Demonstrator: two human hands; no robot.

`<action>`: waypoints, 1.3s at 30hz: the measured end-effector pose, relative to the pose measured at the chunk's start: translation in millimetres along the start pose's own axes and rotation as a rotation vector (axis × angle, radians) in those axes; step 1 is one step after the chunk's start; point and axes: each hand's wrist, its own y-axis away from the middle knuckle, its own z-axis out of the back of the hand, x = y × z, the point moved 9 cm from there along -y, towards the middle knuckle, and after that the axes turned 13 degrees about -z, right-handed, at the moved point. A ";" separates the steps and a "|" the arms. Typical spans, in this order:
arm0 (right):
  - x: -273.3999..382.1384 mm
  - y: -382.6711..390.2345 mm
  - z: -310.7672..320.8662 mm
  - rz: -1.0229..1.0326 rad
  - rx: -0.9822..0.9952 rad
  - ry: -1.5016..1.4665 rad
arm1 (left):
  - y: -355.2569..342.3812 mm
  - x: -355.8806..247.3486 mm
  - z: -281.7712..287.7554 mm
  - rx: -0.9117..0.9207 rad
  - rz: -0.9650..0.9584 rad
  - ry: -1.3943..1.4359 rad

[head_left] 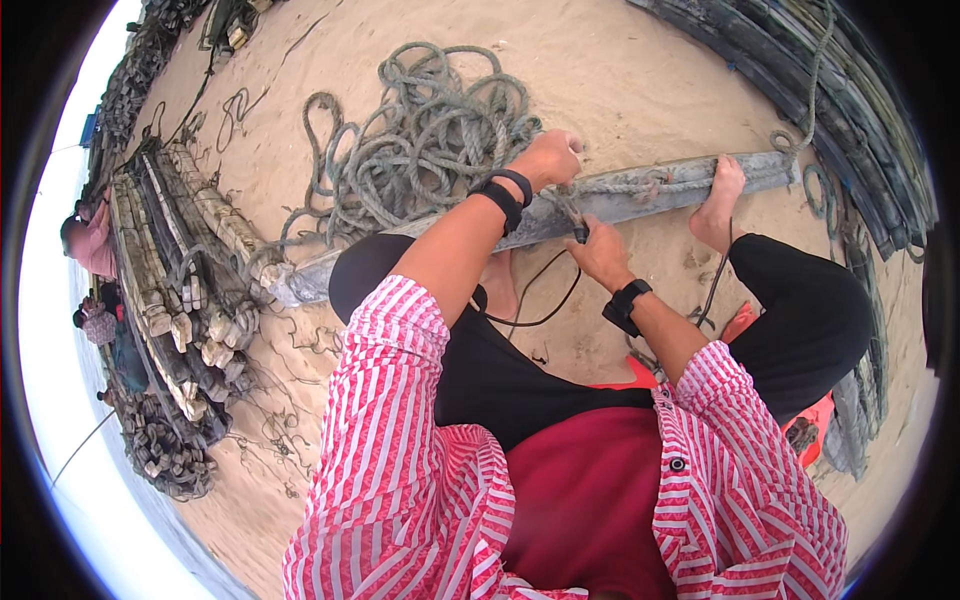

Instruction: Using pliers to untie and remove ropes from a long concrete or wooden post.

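A grey, weathered beam (739, 176) lies across in front of me with a rope (680, 186) along it, under my bare feet (715, 205). My left hand (550, 158) is closed above the beam, near the rope; what its fingers hold, if anything, is too small to make out. My right hand (600, 250) grips a small dark object (582, 233) at the beam's near side, where a frayed rope strand hangs; I cannot tell what it is. A large tangled heap of grey-green rope (420, 130) lies just beyond the beam. A thin black cord (545, 318) loops on the sand below my hands.
Bundled weathered poles (150, 260) lie at the left; long dark poles (820, 90) at the upper right. Other people (95, 250) crouch at the far left. Orange items (815, 430) lie beside my right leg on the sand (270, 420).
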 end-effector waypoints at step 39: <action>9.5 1.0 14.9 0.287 -0.083 0.262 | -23.7 38.8 14.0 -0.080 0.085 -0.153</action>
